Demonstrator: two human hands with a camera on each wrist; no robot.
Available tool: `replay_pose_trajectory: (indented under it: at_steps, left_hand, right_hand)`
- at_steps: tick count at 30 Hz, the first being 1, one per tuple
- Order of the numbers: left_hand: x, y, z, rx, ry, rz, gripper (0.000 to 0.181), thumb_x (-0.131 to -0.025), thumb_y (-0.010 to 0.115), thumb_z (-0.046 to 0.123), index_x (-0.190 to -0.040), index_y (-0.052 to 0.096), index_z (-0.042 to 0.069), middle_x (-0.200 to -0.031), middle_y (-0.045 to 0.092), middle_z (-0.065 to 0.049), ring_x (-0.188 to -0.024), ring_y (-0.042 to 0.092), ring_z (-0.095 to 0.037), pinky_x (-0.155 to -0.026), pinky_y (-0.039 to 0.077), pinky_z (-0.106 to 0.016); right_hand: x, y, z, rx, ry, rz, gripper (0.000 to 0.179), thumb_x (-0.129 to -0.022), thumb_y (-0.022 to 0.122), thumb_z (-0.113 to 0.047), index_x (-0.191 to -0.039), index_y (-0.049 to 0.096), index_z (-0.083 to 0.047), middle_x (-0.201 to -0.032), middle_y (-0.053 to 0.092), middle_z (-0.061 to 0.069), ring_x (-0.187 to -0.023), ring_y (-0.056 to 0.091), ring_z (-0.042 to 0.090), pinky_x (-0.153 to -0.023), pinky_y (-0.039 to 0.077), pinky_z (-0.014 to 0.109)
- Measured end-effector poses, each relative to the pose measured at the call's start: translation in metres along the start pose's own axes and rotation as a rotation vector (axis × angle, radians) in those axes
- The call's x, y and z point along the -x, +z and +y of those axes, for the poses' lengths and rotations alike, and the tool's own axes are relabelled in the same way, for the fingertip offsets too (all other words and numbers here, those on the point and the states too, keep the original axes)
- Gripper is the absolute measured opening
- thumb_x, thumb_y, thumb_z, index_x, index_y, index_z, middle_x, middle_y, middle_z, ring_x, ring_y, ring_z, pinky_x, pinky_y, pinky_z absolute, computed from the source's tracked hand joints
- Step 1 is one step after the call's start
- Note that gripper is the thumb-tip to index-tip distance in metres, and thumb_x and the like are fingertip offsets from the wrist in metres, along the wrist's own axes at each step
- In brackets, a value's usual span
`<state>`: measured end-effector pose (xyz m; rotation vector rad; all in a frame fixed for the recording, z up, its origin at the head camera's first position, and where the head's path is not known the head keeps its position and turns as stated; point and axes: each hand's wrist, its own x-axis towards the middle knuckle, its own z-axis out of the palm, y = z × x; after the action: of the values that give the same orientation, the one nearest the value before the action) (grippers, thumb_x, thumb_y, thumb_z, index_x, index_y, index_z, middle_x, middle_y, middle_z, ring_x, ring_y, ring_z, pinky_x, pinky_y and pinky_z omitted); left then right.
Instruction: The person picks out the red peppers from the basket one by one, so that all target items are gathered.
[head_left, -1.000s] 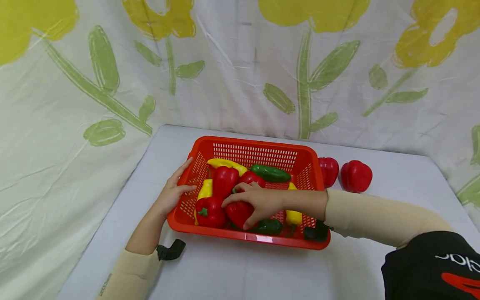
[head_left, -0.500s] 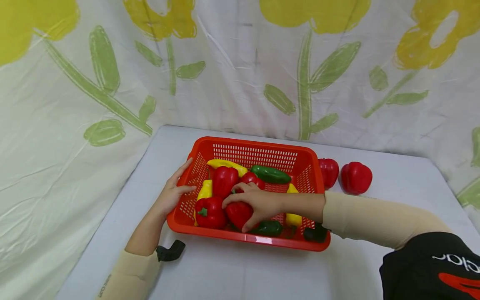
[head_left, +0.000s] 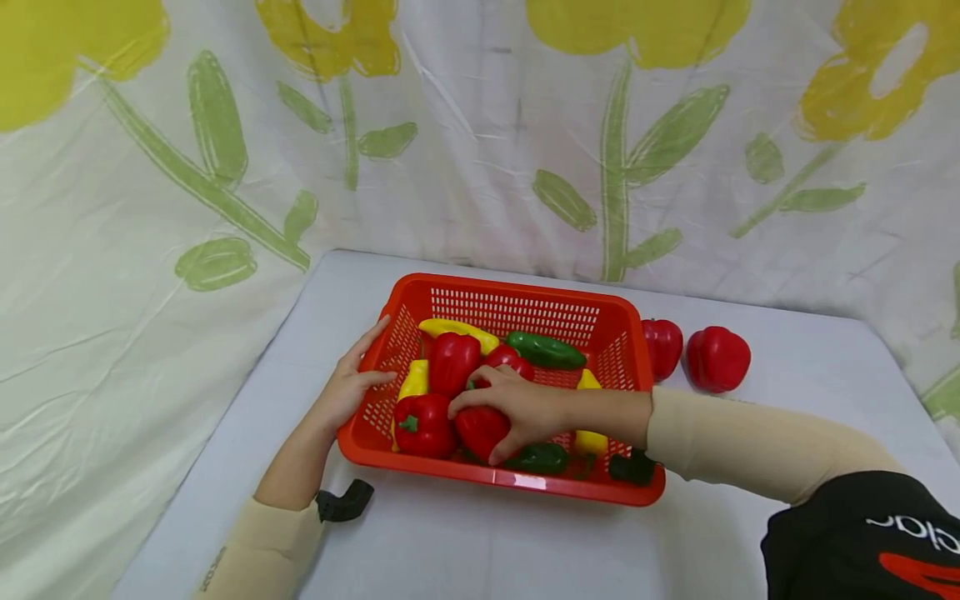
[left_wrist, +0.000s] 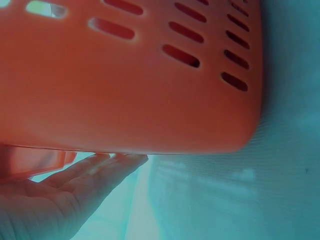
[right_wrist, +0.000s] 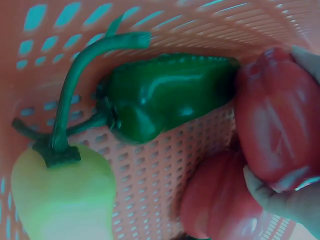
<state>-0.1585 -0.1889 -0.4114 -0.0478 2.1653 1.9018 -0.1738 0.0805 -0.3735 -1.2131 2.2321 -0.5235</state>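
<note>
My right hand [head_left: 525, 408] reaches into the red plastic basket [head_left: 525, 283] and grips a red bell pepper [head_left: 478, 429] between thumb and fingers. In the right wrist view, fingertips and thumb lie on both sides of that pepper [right_wrist: 277, 117]. My left hand [head_left: 348, 392] holds the basket's left rim, thumb over the edge. Its fingers [left_wrist: 107, 172] lie along the outer wall in the left wrist view. Close to the gripped pepper are another red bell pepper [head_left: 424, 427], one behind it [head_left: 454, 363], and a green pepper [head_left: 542, 458] partly hidden by my hand.
The basket also holds yellow peppers [head_left: 459, 333] and a long green pepper [head_left: 546, 350]. Two red bell peppers [head_left: 717, 358] stand on the white table [head_left: 465, 550] beyond the basket's right side. A flowered curtain [head_left: 480, 150] hangs behind the table.
Both hands keep their places on the pepper and the basket. The head view has shifted very slightly; nothing else has visibly moved.
</note>
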Motion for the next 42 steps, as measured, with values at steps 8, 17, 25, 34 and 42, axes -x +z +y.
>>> replay_pose_trajectory:
  at_steps: [8,17,25,34,42]
  left_hand:
    - [0.0,0.001,0.0,0.008,-0.003,0.004,0.072,-0.091,0.044,0.002,-0.149,0.018,0.035,-0.155,0.02,-0.007,-0.128,0.039,-0.036,-0.09,0.051,-0.043]
    - [-0.001,0.001,0.0,-0.009,0.015,0.01,0.072,-0.09,0.044,0.001,-0.149,0.018,0.034,-0.155,0.018,-0.004,-0.128,0.038,-0.034,-0.091,0.051,-0.04]
    - [0.0,0.001,0.001,0.0,0.017,0.008,0.073,-0.09,0.044,0.0,-0.149,0.019,0.034,-0.155,0.018,-0.004,-0.128,0.039,-0.034,-0.091,0.051,-0.04]
    - [0.002,0.001,0.002,-0.003,0.012,0.008,0.073,-0.09,0.044,0.0,-0.149,0.018,0.035,-0.155,0.018,-0.006,-0.128,0.038,-0.034,-0.091,0.05,-0.041]
    - [0.001,0.001,0.002,0.003,0.007,0.007,0.073,-0.09,0.044,0.0,-0.149,0.018,0.033,-0.155,0.018,-0.006,-0.128,0.038,-0.034,-0.091,0.051,-0.041]
  right_hand:
    - [0.004,-0.006,-0.002,-0.013,-0.016,-0.058,0.059,-0.075,0.077,-0.026,-0.128,0.052,-0.036,-0.131,0.041,0.002,-0.123,0.032,0.015,-0.09,0.047,0.03]
    - [0.007,-0.01,-0.002,-0.038,-0.027,-0.011,0.055,-0.077,0.075,-0.019,-0.127,0.056,-0.033,-0.128,0.043,0.001,-0.123,0.032,0.015,-0.089,0.047,0.029]
    - [0.008,-0.016,-0.001,-0.032,-0.016,0.034,0.055,-0.078,0.074,-0.019,-0.128,0.056,-0.032,-0.127,0.043,0.003,-0.121,0.034,0.017,-0.089,0.047,0.03]
    - [0.014,-0.029,-0.002,-0.096,-0.003,0.065,0.054,-0.078,0.074,-0.018,-0.127,0.056,-0.029,-0.129,0.043,0.005,-0.122,0.035,0.021,-0.088,0.05,0.032]
    - [0.028,-0.039,-0.003,-0.193,0.024,0.129,0.052,-0.078,0.074,-0.017,-0.125,0.056,-0.028,-0.129,0.041,0.006,-0.123,0.036,0.024,-0.086,0.053,0.033]
